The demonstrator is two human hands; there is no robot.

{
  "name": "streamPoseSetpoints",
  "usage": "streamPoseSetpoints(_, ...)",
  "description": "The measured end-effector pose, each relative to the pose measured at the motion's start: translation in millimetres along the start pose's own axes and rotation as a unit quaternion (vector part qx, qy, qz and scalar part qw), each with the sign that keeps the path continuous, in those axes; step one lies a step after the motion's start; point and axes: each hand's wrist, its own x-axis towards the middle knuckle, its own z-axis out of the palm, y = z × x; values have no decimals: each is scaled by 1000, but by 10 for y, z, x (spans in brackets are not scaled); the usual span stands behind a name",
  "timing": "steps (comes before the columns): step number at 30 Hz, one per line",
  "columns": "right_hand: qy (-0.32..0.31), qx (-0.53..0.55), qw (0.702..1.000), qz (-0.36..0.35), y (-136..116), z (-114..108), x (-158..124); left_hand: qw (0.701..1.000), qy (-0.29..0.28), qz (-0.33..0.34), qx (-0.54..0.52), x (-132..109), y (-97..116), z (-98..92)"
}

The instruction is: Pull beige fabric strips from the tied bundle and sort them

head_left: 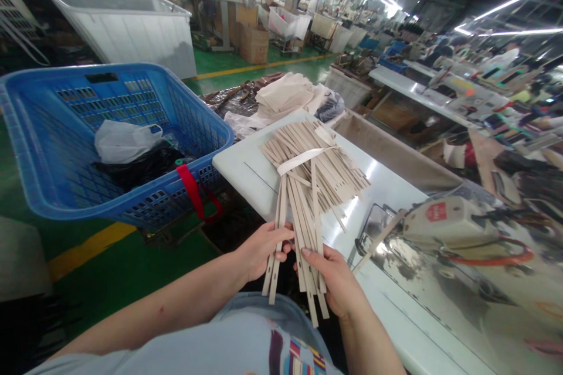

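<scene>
Two beige strips (280, 205) with small dark slots near their ends are gripped in my left hand (263, 251). My right hand (331, 275) is closed round a thicker bunch of like strips (303, 217), thumb on top. Both bunches run up from the table's front edge towards a pile of strips (321, 158) on the white sewing table (237, 158). A pale band (303, 159) lies across the pile and the upper ends of the held strips. My hands are close together, and their lower fingers are partly hidden.
To the left stands a blue plastic basket (118, 208) with bags inside and a red strap (191, 190) on its rim. A sewing machine (444, 222) sits on the table at right. Behind the table lies a pile of cloth (285, 96). Other people work farther back.
</scene>
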Motion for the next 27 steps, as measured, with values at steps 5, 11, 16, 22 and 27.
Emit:
streamPoseSetpoints(5, -30, -12, 999, -42, 68, -23, 34, 997, 1, 34, 68, 45, -55, -26)
streamPoseSetpoints(11, -3, 6, 1000, -15, 47, -28, -1, 995, 18, 23, 93, 44, -23, -48)
streamPoseSetpoints(16, 4, 7, 1000, -2, -30, -40, -47, 999, 7, 10, 39, 8, 9, -44)
streamPoseSetpoints(22, -53, 0, 998, -28, -13, -32, -34, 1000, -25, -10, 14, 9, -32, -19)
streamPoseSetpoints(27, -50, -30, 997, -49, 97, -61, 20, 997, -25, 22, 76, 46, -96, -32)
